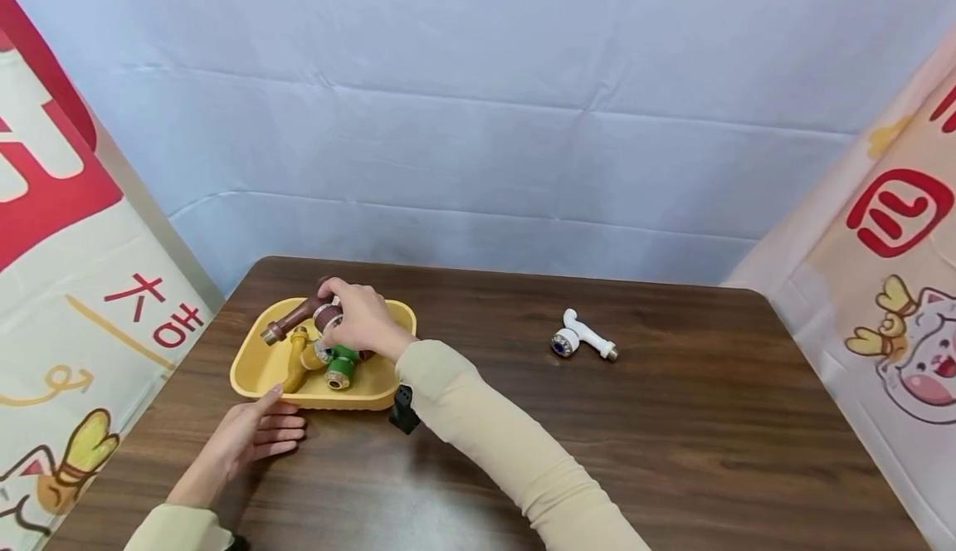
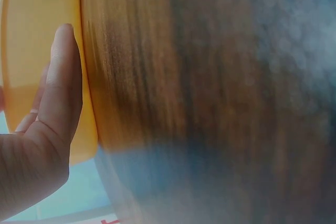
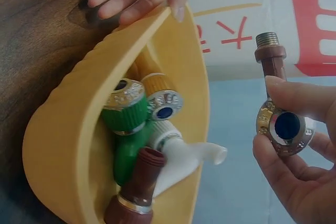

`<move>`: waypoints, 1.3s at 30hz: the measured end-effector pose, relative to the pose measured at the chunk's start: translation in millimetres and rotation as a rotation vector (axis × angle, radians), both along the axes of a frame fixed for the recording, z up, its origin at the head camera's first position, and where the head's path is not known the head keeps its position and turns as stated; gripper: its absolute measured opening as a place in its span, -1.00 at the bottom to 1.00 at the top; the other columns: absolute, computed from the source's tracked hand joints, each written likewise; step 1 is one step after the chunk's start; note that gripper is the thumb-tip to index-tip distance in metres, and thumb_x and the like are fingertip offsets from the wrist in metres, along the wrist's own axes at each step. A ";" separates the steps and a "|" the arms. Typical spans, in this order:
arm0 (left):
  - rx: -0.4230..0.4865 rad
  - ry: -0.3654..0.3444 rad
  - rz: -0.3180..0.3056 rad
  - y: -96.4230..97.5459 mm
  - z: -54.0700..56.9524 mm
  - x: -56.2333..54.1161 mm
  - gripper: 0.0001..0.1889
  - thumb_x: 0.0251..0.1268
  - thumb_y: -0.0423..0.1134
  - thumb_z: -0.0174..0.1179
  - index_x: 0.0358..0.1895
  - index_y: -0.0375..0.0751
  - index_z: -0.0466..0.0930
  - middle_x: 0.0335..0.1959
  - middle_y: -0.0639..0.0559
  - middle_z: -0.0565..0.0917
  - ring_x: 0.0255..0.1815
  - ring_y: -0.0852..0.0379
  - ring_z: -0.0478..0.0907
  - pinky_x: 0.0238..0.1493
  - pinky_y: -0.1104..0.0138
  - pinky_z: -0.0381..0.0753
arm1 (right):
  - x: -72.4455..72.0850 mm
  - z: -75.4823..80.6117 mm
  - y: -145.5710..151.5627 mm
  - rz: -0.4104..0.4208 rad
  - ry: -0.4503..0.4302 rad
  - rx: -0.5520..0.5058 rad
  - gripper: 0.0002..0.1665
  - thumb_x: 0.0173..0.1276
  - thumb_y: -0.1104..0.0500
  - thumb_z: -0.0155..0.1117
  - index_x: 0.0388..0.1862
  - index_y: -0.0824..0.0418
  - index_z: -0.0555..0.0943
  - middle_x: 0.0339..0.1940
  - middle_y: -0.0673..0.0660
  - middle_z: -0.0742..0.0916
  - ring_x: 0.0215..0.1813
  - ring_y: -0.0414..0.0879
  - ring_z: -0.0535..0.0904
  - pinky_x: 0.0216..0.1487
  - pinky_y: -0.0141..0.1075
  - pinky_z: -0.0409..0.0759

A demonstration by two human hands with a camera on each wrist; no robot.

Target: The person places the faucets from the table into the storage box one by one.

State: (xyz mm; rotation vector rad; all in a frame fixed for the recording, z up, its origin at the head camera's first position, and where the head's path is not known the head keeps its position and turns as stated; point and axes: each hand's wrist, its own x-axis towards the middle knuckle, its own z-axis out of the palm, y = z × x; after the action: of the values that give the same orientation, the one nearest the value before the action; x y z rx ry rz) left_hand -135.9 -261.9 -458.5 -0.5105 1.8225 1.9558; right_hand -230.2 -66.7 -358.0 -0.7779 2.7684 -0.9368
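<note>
My right hand grips a brown faucet by its knob above the yellow tray; the threaded end points left. In the right wrist view the knob's dark blue centre shows between the fingers. At the tray's front left corner my left hand rests with fairly straight fingers against the outer wall and the thumb at the rim. Inside lie a green faucet, a yellow faucet, a white faucet and another brown faucet. The left wrist view shows the left hand beside the tray wall.
Another white faucet lies on the brown wooden table, to the right of the tray. A pale blue cloth hangs behind the table. Printed banners stand at the left and right.
</note>
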 end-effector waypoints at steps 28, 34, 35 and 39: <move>-0.021 0.006 0.007 0.7 1.8 1.6 -0.38 0.37 0.09 -0.12 -0.05 -0.58 0.37 -0.40 -0.11 0.65 -0.35 0.01 0.64 -0.23 0.16 0.63 | -11.6 -28.7 -16.1 -0.093 -0.060 0.081 -0.58 -0.08 0.16 0.51 -0.24 0.05 0.52 -0.21 -0.01 0.60 -0.25 -0.18 0.42 -0.36 -0.47 0.40; -0.020 0.004 0.010 1.6 2.6 1.6 -0.40 0.38 0.07 -0.13 -0.05 -0.57 0.38 -0.40 -0.09 0.66 -0.35 0.02 0.64 -0.23 0.16 0.63 | -11.3 -28.9 -17.7 -0.129 -0.050 0.068 -0.63 -0.01 0.19 0.46 -0.20 0.06 0.55 -0.21 0.01 0.61 -0.24 -0.17 0.46 -0.39 -0.48 0.42; -0.018 0.003 0.010 1.4 2.7 1.7 -0.41 0.39 0.07 -0.14 -0.05 -0.57 0.38 -0.40 -0.09 0.66 -0.35 0.02 0.64 -0.23 0.17 0.63 | -11.3 -28.9 -17.4 -0.130 -0.055 0.063 -0.64 0.03 0.20 0.43 -0.16 0.06 0.57 -0.17 0.01 0.62 -0.20 -0.17 0.47 -0.38 -0.48 0.42; -0.014 0.003 0.006 0.3 3.3 2.8 -0.40 0.38 0.08 -0.13 -0.06 -0.56 0.40 -0.40 -0.08 0.66 -0.35 0.04 0.64 -0.23 0.17 0.63 | -11.9 -29.4 -13.8 -0.106 -0.089 0.034 -0.62 0.15 0.26 0.30 -0.01 0.12 0.58 -0.05 0.06 0.63 -0.05 -0.14 0.50 -0.34 -0.48 0.42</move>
State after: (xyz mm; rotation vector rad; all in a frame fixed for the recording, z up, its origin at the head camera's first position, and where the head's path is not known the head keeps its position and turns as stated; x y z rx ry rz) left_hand -133.1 -261.6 -455.2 -0.5176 1.8395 1.9504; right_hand -242.1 -80.6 -387.3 -0.5758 2.7633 -0.9161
